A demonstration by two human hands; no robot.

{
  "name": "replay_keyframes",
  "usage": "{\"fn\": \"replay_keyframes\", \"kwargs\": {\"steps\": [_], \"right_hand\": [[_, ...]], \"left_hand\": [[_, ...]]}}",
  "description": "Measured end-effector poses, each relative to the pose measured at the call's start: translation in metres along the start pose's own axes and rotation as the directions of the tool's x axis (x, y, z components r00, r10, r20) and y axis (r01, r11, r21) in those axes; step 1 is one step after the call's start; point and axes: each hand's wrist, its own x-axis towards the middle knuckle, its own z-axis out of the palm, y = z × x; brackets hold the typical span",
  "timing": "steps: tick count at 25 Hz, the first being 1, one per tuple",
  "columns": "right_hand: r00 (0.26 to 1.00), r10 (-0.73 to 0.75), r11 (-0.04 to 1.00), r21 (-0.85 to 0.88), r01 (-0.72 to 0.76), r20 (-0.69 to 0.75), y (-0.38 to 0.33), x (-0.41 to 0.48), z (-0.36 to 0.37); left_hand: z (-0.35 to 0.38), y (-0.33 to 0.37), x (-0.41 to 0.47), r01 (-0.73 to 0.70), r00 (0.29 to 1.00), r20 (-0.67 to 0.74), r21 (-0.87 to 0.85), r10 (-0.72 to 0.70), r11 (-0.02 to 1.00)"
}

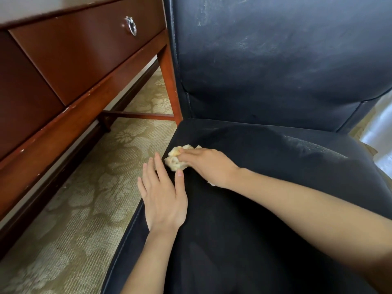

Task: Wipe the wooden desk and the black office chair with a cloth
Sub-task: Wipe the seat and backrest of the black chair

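On the near left edge of the black office chair (265,198) seat, the left hand (163,196) lies flat, fingers straight and a bit spread. Just past it, the right hand (209,166) has its fingers curled round a crumpled yellowish cloth (175,161), pressing it onto the seat. The wooden desk (84,60) stands right beside the chair, further back.

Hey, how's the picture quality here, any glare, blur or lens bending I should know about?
Head view: wide-angle bending tilts the desk; daylight at the right edge is blown out white; soft sheen on the chair back shows pale streaks; the ring pull glints; the desk's top edge is smeared; left hand, right hand and cloth are sharp.
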Motion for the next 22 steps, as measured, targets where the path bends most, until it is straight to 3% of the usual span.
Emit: {"fn": "replay_keyframes", "kwargs": {"steps": [3, 6, 12, 16, 22], "right_hand": [[0.984, 0.177, 0.982, -0.070, -0.178, -0.023, 0.039, 0.008, -0.010], [0.937, 0.348, 0.937, 0.008, -0.348, -0.029, 0.074, 0.017, -0.019], [0.823, 0.544, 0.835, 0.011, -0.550, -0.163, 0.113, 0.034, -0.022], [0.816, 0.535, 0.844, 0.094, -0.528, -0.217, 0.107, 0.043, -0.015], [0.914, 0.395, 0.917, 0.103, -0.386, -0.090, 0.090, 0.090, -0.011]], "left_hand": [[0.001, 0.000, 0.001, 0.010, 1.000, 0.010, 0.039, -0.010, 0.999], [0.002, 0.001, 0.002, 0.010, 1.000, 0.018, 0.062, -0.011, 0.998], [0.003, -0.001, 0.005, 0.000, 0.999, 0.038, 0.042, -0.001, 0.999], [0.005, -0.004, 0.006, -0.013, 0.999, 0.031, 0.026, 0.012, 1.000], [0.005, -0.005, 0.005, -0.017, 1.000, 0.023, 0.016, 0.017, 1.000]]}}
